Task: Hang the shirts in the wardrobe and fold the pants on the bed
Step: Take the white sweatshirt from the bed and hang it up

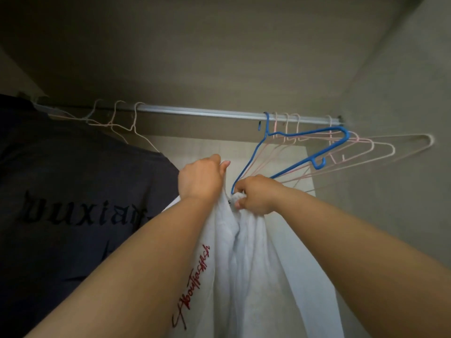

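A white shirt (253, 264) with red script lettering hangs down between my arms. My left hand (200, 179) grips the shirt's upper edge on the left. My right hand (256, 193) pinches the bunched collar right at the lower tip of a blue hanger (302, 159). The blue hanger's hook sits over the silver wardrobe rail (207, 112), and the hanger swings out toward me. How far the hanger tip is inside the shirt is hidden by my right hand.
A dark shirt (73, 203) with black lettering hangs on the rail at the left, close to my left arm. Several empty pale pink hangers (380, 147) hang at the rail's right end behind the blue one. The wardrobe's side wall (402, 93) stands at the right.
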Demonstrator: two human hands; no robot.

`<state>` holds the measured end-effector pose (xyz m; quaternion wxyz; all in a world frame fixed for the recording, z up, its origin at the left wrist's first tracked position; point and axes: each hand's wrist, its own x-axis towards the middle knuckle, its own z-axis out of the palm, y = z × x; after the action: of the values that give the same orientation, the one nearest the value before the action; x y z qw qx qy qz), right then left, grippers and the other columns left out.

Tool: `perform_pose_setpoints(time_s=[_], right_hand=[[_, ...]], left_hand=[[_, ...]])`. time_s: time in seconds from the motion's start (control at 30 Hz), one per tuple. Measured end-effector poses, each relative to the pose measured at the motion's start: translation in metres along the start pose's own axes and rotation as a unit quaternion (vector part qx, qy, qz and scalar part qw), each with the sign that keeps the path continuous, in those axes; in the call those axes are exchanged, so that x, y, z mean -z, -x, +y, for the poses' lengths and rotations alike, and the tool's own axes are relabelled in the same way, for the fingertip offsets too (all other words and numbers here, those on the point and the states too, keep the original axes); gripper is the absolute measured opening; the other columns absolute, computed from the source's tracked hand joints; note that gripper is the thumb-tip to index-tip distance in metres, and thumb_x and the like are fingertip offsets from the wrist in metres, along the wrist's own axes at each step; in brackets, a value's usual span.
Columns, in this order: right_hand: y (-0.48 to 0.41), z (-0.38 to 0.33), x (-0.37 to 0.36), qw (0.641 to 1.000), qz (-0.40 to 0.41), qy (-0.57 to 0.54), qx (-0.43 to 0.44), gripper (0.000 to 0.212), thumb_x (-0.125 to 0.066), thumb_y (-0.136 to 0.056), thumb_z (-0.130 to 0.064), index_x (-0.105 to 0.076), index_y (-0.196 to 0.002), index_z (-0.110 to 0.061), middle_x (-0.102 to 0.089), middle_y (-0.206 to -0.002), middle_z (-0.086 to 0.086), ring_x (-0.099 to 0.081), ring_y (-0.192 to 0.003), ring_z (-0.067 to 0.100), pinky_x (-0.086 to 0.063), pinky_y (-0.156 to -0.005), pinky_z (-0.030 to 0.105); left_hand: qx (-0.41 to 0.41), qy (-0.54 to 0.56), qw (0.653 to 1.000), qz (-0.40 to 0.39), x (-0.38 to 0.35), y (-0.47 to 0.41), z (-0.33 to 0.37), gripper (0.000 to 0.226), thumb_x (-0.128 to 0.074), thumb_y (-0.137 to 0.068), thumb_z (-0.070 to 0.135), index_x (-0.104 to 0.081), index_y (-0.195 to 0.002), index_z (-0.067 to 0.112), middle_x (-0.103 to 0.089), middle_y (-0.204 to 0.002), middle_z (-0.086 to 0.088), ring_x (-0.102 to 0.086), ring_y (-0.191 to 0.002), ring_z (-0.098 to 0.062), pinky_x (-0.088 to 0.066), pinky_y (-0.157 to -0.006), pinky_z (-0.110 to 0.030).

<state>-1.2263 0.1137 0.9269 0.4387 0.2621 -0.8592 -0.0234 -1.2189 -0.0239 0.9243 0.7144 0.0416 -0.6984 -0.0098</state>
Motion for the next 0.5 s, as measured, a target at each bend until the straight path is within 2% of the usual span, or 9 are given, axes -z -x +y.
perform_pose_setpoints(time_s=[0.1, 0.2, 0.3, 0.33, 0.4, 0.5], right_hand=[[-0.008, 0.011, 0.000, 0.999, 0.001, 0.041, 0.001, 0.033, -0.059, -0.086, -0.040, -0.055, -0.115, -0.023, -0.056, -0.112, 0.005, -0.046, -0.090, 0.020, -0.036, -0.072, 0.030], [-0.014, 0.019, 0.001, 0.995, 0.008, 0.096, 0.018, 0.032, -0.058, -0.088, -0.039, -0.056, -0.115, -0.022, -0.057, -0.114, 0.005, -0.051, -0.104, 0.024, -0.035, -0.073, 0.031], [-0.018, 0.022, 0.002, 0.989, 0.037, 0.140, 0.030, 0.020, -0.054, -0.090, -0.039, -0.058, -0.102, -0.023, -0.058, -0.103, 0.004, -0.054, -0.102, 0.025, -0.034, -0.070, 0.031], [-0.019, 0.022, 0.004, 0.988, 0.058, 0.141, 0.028, 0.018, -0.052, -0.091, -0.038, -0.059, -0.098, -0.023, -0.059, -0.100, 0.005, -0.055, -0.100, 0.026, -0.033, -0.068, 0.031], [-0.021, 0.024, 0.014, 0.980, 0.120, 0.160, 0.019, 0.023, -0.048, -0.094, -0.036, -0.063, -0.102, -0.020, -0.062, -0.103, 0.008, -0.054, -0.101, 0.028, -0.031, -0.068, 0.031], [-0.026, 0.031, 0.032, 0.933, 0.250, 0.261, -0.008, 0.024, -0.046, -0.094, -0.026, -0.061, -0.110, -0.016, -0.061, -0.107, 0.008, -0.048, -0.107, 0.028, -0.033, -0.075, 0.035]], left_hand=[[-0.013, -0.018, 1.000, -0.011, -0.006, -0.010, 0.004, 0.043, -0.029, -0.099, 0.050, -0.058, -0.103, 0.017, -0.067, -0.096, -0.009, -0.061, -0.087, -0.033, -0.032, -0.061, -0.030], [0.009, 0.013, 0.999, -0.029, -0.012, -0.021, 0.005, 0.043, -0.032, -0.098, 0.050, -0.061, -0.104, 0.019, -0.066, -0.101, -0.008, -0.060, -0.094, -0.031, -0.033, -0.065, -0.029], [0.013, 0.034, 0.999, -0.017, -0.016, -0.030, 0.000, 0.038, -0.039, -0.098, 0.046, -0.067, -0.106, 0.021, -0.062, -0.112, -0.002, -0.050, -0.109, -0.023, -0.033, -0.074, -0.031], [0.006, 0.029, 0.999, -0.013, -0.019, -0.032, 0.000, 0.037, -0.040, -0.098, 0.045, -0.067, -0.106, 0.021, -0.062, -0.113, 0.000, -0.047, -0.113, -0.022, -0.034, -0.080, -0.032], [0.002, 0.014, 1.000, -0.006, -0.024, -0.034, 0.001, 0.037, -0.039, -0.098, 0.045, -0.067, -0.107, 0.022, -0.063, -0.112, 0.001, -0.045, -0.114, -0.021, -0.034, -0.086, -0.035], [0.007, 0.020, 1.000, 0.003, -0.031, -0.036, 0.006, 0.037, -0.039, -0.098, 0.045, -0.067, -0.106, 0.023, -0.063, -0.111, 0.001, -0.044, -0.114, -0.021, -0.031, -0.087, -0.035]])
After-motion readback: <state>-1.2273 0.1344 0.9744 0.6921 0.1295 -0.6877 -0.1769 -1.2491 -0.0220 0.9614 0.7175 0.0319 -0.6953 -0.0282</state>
